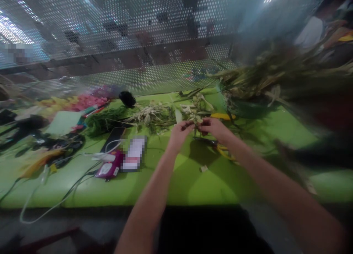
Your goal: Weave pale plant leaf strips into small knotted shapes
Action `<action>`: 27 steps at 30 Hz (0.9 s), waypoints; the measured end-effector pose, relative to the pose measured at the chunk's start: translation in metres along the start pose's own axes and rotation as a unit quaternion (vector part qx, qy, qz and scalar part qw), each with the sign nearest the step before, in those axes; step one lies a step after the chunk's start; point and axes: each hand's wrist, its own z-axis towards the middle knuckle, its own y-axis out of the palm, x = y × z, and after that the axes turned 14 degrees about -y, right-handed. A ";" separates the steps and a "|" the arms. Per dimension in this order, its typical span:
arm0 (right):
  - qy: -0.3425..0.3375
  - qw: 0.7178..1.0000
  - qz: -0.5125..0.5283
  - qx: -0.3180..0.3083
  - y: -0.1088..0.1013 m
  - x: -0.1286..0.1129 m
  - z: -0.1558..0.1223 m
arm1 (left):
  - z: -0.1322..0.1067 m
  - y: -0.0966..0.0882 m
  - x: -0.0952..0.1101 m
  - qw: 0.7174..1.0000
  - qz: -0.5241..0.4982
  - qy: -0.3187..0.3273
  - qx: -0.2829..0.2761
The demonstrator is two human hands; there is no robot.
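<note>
Husk [197, 118], apparently light and brittle, was pinched narrowly between left hand [181, 128] and right hand [211, 126], scissors [224, 151] just below the latter; its stem likely offered the safest hold.

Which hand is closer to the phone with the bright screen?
Left. The left hand is to the right of the bright-screened phone and farther back on the table; the right hand is farther right, beyond the left.
</note>
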 end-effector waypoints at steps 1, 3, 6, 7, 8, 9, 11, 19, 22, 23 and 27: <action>-0.003 1.000 -0.005 -0.002 0.000 0.000 0.000 | 0.001 0.000 -0.001 1.000 0.007 0.006 0.006; -0.008 1.000 -0.022 -0.002 0.000 0.000 0.000 | 0.003 -0.001 -0.003 0.999 0.028 0.015 0.013; -0.012 0.998 -0.056 0.007 0.000 0.000 0.001 | 0.004 0.000 -0.002 0.998 0.049 0.021 0.019; -0.015 0.998 -0.065 0.012 0.000 0.000 0.001 | 0.003 0.000 -0.002 0.998 0.050 0.022 0.022; -0.020 0.997 -0.072 0.015 0.000 0.001 0.001 | 0.002 0.001 -0.001 0.998 0.050 0.021 0.024; -0.025 0.996 -0.080 0.016 0.001 0.001 0.002 | 0.002 0.002 -0.001 0.998 0.050 0.019 0.027; -0.037 0.995 -0.096 0.011 0.000 0.001 0.002 | 0.001 0.003 0.000 0.998 0.050 0.010 0.032; -0.079 0.981 -0.175 0.024 0.002 0.004 0.000 | 0.005 -0.002 -0.004 0.997 0.069 0.011 0.024; -0.067 0.984 -0.163 0.020 0.002 0.005 0.000 | 0.005 -0.003 -0.005 0.997 0.066 0.021 0.025; -0.062 0.985 -0.157 0.017 0.002 0.005 0.000 | 0.005 -0.003 -0.005 0.998 0.062 0.023 0.025; -0.048 0.984 -0.171 0.010 0.001 0.004 -0.001 | 0.005 -0.001 -0.004 0.998 0.046 0.024 0.030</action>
